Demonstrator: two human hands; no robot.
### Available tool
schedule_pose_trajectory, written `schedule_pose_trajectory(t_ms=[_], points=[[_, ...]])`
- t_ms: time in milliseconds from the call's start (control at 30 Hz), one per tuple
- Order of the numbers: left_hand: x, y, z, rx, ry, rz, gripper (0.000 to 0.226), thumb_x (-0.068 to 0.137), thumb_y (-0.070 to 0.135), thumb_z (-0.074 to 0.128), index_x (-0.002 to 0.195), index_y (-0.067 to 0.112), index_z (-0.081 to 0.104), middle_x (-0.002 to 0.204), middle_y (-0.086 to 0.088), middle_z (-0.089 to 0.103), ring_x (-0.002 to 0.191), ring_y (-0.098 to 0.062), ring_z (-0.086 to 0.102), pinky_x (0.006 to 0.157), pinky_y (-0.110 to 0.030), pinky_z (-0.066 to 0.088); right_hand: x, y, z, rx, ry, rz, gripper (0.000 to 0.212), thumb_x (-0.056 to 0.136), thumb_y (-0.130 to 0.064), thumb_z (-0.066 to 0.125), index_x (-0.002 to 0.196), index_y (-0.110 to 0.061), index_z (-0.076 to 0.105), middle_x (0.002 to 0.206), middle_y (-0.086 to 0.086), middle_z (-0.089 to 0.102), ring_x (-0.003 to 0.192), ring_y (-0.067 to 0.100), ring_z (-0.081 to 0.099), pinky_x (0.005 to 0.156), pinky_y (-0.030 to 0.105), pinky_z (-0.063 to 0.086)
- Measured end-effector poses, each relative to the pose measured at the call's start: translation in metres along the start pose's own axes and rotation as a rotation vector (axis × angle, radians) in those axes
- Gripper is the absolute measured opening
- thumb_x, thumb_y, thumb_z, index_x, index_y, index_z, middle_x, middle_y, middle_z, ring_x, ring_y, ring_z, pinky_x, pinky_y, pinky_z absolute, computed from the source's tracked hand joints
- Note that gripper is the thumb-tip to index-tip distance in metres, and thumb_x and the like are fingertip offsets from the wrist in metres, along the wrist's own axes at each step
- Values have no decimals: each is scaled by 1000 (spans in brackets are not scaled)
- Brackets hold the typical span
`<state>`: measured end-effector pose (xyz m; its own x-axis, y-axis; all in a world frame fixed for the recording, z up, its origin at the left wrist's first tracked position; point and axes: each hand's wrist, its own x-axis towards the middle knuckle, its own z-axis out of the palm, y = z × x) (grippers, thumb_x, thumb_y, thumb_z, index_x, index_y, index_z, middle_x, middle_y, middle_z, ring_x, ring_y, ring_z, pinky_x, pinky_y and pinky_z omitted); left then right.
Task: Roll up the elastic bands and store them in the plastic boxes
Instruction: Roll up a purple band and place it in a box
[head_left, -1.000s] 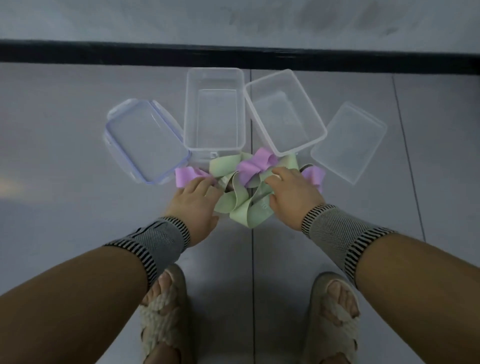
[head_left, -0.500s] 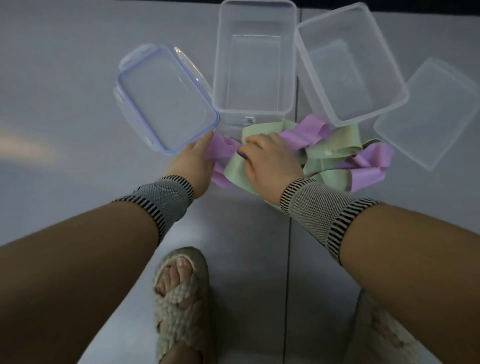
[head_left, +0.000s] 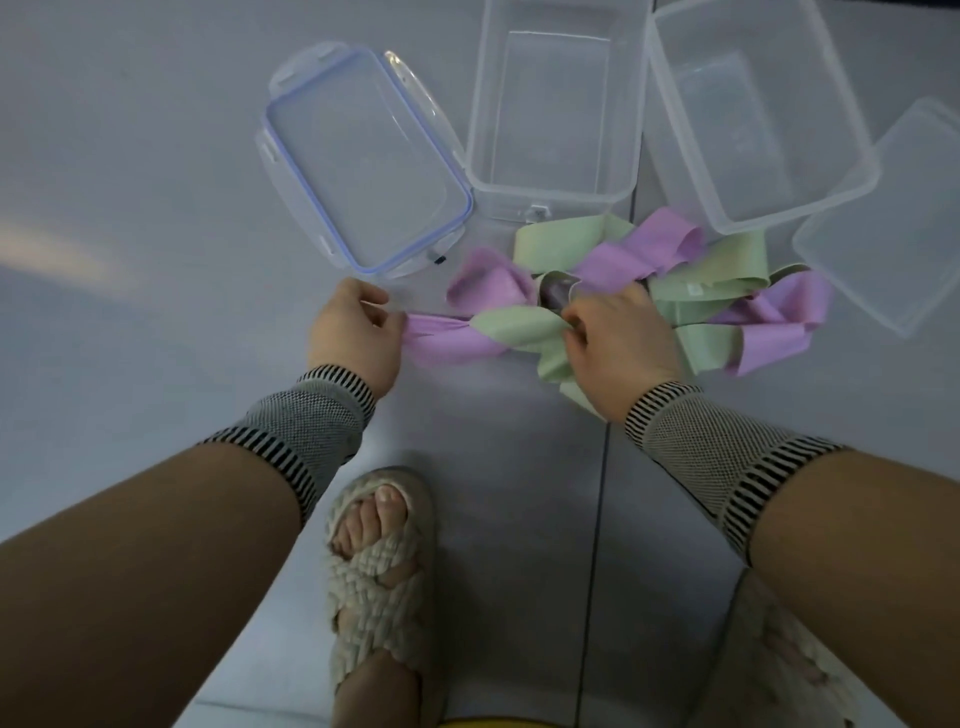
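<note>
A tangle of purple and green elastic bands lies on the grey floor in front of two clear plastic boxes. My left hand (head_left: 358, 332) pinches one end of a purple band (head_left: 452, 343) and holds it stretched out to the left. My right hand (head_left: 618, 343) grips a green band (head_left: 519, 325) that crosses over the purple one. More green bands (head_left: 711, 283) and purple bands (head_left: 774, 332) are heaped to the right of that hand. The left box (head_left: 550, 192) and the right box (head_left: 748, 221) stand open with nothing in them.
A lid with a blue seal (head_left: 363, 156) lies left of the boxes, and a plain clear lid (head_left: 893, 228) lies at the far right. My left foot in a woven sandal (head_left: 384, 566) stands below the hands, with the other sandal (head_left: 779, 654) at the lower right.
My left hand has pulled the purple band out to the left, away from the pile. My right hand now grips a green band. The view has dropped closer to the floor.
</note>
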<state>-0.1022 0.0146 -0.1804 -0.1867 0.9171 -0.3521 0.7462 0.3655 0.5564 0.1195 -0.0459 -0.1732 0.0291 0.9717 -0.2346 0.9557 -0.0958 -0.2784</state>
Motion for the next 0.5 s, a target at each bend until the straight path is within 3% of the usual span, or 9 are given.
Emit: schedule_pose_trajectory(t_ms=[133, 267, 400, 500], points=[[-6, -2, 2, 51, -17, -11, 18, 87, 17, 58, 106, 16, 57, 83, 6, 58, 86, -21, 57, 76, -24, 39, -7, 9, 7, -52, 9, -1, 16, 89, -24, 52, 92, -13, 62, 92, 10, 66, 97, 32, 47, 82, 39, 39], [-10, 6, 9, 208, -137, 216, 24, 84, 23, 59, 108, 21, 62, 118, -2, 57, 113, -24, 49, 94, -30, 37, -10, 4, 8, 7, 106, -12, 35, 74, -34, 56, 100, -11, 63, 100, 13, 59, 93, 34, 49, 85, 39, 38], [-21, 17, 23, 355, -352, 302, 34, 78, 45, 65, 109, 31, 61, 116, 2, 62, 117, -24, 48, 100, -38, 38, -3, -15, 12, 12, 148, -125, 53, 67, -48, 58, 112, -19, 61, 112, 10, 58, 95, 34, 50, 82, 42, 45], [-29, 15, 35, 506, -354, 348, 39, 79, 46, 62, 113, 30, 53, 114, 5, 62, 117, -23, 46, 95, -38, 34, 1, -22, 21, -69, 72, -188, 43, 63, -46, 71, 99, -22, 69, 103, 8, 60, 93, 36, 53, 75, 44, 45]])
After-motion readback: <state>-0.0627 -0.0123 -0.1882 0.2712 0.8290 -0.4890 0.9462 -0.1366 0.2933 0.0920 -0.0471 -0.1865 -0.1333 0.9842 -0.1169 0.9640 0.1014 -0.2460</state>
